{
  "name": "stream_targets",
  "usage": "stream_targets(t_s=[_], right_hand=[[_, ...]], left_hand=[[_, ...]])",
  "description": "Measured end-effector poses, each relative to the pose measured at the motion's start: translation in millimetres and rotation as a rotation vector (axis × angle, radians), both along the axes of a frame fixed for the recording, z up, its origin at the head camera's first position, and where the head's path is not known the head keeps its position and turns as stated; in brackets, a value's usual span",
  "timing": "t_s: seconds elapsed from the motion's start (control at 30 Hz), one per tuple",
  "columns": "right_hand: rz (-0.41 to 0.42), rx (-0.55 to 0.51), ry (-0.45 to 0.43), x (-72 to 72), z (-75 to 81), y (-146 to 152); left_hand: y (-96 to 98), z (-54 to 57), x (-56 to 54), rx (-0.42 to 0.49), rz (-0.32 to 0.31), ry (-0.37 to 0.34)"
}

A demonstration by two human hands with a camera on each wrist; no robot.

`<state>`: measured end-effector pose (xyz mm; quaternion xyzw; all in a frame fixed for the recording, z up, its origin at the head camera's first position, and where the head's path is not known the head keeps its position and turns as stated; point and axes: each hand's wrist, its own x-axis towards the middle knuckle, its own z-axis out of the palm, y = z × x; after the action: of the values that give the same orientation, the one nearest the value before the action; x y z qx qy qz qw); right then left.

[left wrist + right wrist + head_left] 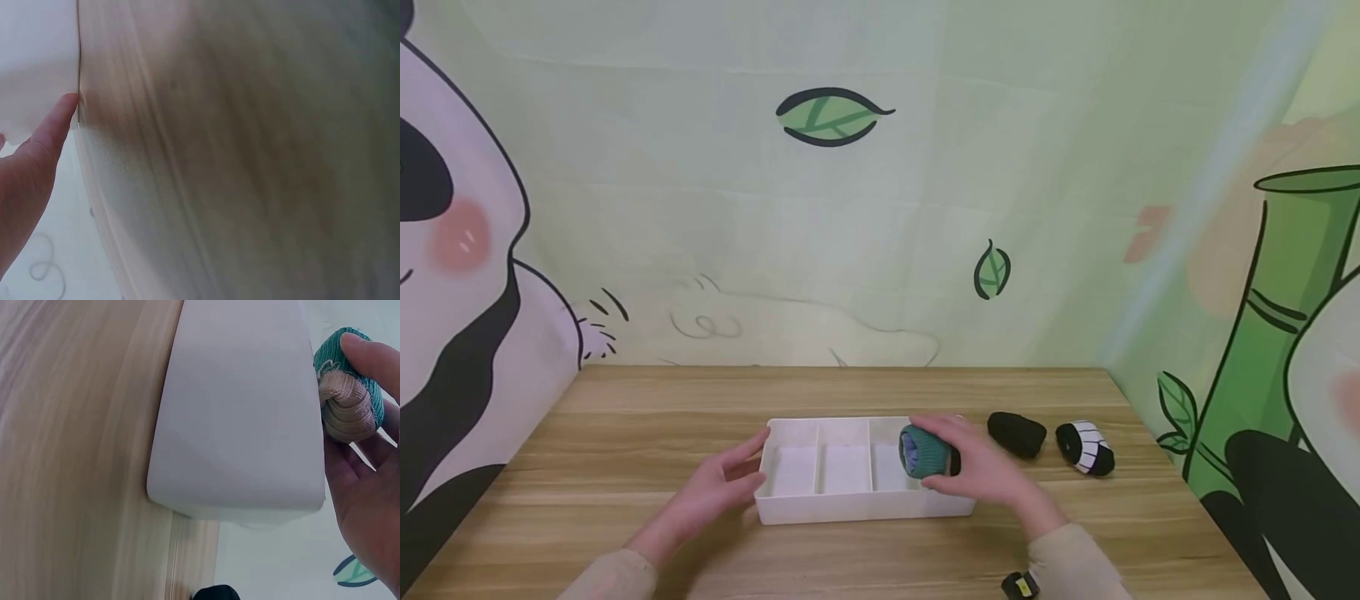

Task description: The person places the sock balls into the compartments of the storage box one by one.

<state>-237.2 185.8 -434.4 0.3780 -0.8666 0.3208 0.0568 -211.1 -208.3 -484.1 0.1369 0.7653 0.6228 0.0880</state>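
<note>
We see a green rolled sock (925,452) above the right-hand part of a white tray (865,507), to the right of the second divider we can make out; whether it touches the tray, we cannot tell. The right hand (976,463) pinches it between thumb and fingers, so the sock lies to the left of the palm, its long axis seemingly along the tray's length, though the fingers hide part of it. The left hand (718,487), farther from the sock, holds nothing, thumb and fingers apart against the tray's left end. Beyond the right hand, on the wooden table (662,408), lie a black bundle (1017,435) and a black-and-white bundle (1086,447), near each other but apart.
</note>
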Motion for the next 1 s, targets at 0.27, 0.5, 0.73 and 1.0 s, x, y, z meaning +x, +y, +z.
stream_targets(t_s=[0.27,0.5,0.73,1.0], right_hand=[[-0.019,0.012,-0.038,-0.7,-0.5,-11.3],[-0.027,0.020,-0.038,-3.9,0.3,-19.6],[-0.031,0.020,-0.031,-7.8,0.9,-27.0],[-0.043,0.033,-0.028,-9.7,-0.7,-35.1]], left_hand=[[0.1,-1.1,-0.3,0.003,0.000,-0.001],[-0.6,-2.7,-0.5,0.013,0.003,-0.010],[-1.1,-3.4,-0.3,0.009,0.002,-0.005],[-1.7,-3.6,-1.0,0.019,-0.005,-0.003]])
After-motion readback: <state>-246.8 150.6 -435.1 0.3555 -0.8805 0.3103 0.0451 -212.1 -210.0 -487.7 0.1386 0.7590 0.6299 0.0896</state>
